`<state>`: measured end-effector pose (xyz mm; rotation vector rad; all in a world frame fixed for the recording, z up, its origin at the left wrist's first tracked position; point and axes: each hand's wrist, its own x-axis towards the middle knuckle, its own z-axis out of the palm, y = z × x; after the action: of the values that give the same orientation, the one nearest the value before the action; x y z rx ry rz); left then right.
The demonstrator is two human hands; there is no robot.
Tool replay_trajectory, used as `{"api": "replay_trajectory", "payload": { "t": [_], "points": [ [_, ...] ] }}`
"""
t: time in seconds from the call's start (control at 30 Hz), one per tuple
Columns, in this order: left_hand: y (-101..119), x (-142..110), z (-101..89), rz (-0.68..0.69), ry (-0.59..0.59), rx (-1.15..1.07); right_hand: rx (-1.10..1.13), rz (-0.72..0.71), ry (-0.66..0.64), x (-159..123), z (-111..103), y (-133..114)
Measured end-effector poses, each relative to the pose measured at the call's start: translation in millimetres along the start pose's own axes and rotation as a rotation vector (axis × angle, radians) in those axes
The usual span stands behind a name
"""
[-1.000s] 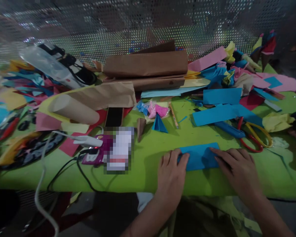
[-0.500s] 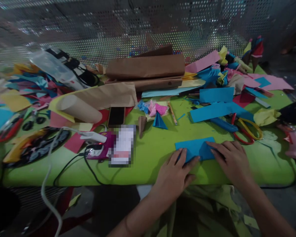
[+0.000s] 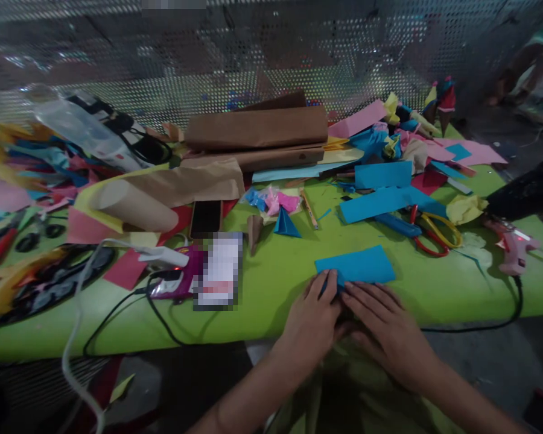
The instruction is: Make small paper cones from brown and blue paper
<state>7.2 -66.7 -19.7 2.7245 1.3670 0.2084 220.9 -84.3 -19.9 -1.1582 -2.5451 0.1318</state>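
A folded blue paper strip (image 3: 364, 263) lies flat near the front edge of the green table. On its lower left corner my left hand (image 3: 312, 313) presses with fingers laid down. My right hand (image 3: 382, 316) rests along the strip's lower edge, fingers stretched flat and pointing left, close beside the left hand. Both thumbs are partly hidden. Behind the strip stand a small folded blue paper cone (image 3: 286, 224) and a brown paper cone (image 3: 254, 232). A pencil (image 3: 309, 210) lies by a bag of pink and blue pieces (image 3: 274, 200).
To the right are more blue paper strips (image 3: 382, 204), red-and-yellow-handled scissors (image 3: 437, 235) and a pink glue gun (image 3: 513, 247) with a cord. Phones (image 3: 207, 217) and a purple power strip (image 3: 176, 283) with cables lie left. Rolled brown paper (image 3: 257, 128) sits behind.
My right hand has moved from the strip's right end down and left to its lower edge, next to the left hand. My left hand stays at the left end. The view has shifted right.
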Motion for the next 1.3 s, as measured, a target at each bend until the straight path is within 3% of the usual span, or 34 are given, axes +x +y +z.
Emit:
{"api": "replay_trajectory", "payload": {
  "t": [0.1, 0.23, 0.43, 0.93, 1.1, 1.3],
  "points": [
    [-0.7, -0.3, 0.3, -0.002, -0.006, 0.01, -0.043, 0.054, -0.018, -8.3, 7.6, -1.8],
    [-1.2, 0.3, -3.0, -0.009, -0.003, 0.009, -0.104, 0.117, -0.012, -24.3, 4.3, 13.4],
    [-7.8, -7.4, -4.1, 0.018, -0.018, -0.008, -0.176, 0.197, 0.081, -42.7, -1.8, 33.5],
    [-27.4, -52.2, -13.2, -0.038, 0.04, 0.011, -0.159, 0.201, 0.131, -49.9, 8.8, 39.6],
    [-31.8, -40.8, -14.8, -0.136, 0.153, -0.164, -0.142, 0.192, 0.157, -48.3, 10.5, 39.1],
    [-29.3, -2.3, -19.8, -0.294, 0.199, -0.316, -0.114, 0.197, 0.184, -47.7, 11.6, 40.0]
  ]
}}
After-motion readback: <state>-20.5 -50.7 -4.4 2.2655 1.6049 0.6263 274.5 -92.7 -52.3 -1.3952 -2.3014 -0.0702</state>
